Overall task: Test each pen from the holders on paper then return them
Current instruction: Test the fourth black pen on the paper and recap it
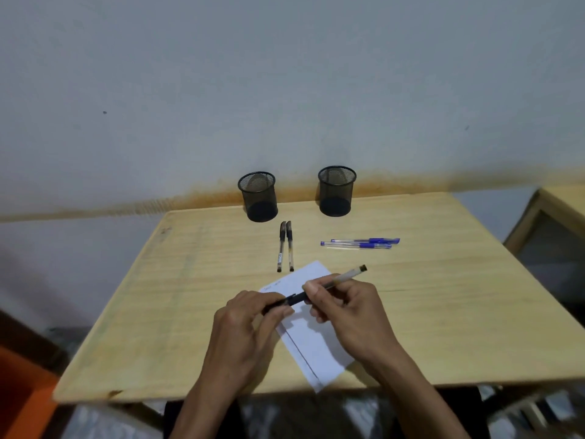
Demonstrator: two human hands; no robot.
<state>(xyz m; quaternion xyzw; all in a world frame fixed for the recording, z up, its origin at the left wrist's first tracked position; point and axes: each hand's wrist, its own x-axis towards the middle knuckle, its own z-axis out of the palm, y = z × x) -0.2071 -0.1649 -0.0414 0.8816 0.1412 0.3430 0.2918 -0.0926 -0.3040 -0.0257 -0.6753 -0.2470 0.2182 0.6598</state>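
Note:
Both my hands hold one black pen (pixel 343 276) above a white sheet of paper (pixel 311 340). My right hand (pixel 348 308) grips its clear barrel, whose end points up to the right. My left hand (pixel 247 327) pinches the black cap end. Faint scribbles mark the paper's far corner. Two black pens (pixel 285 246) lie side by side beyond the paper. Two blue pens (pixel 361 243) lie to their right. Two black mesh holders stand at the back, the left holder (pixel 258 197) and the right holder (pixel 336 191), with no pens showing inside.
The wooden table (pixel 190 296) stands against a pale wall. Its near edge runs just under my wrists. Another wooden piece of furniture (pixel 554 217) is at the right, and an orange object (pixel 22 391) at the lower left.

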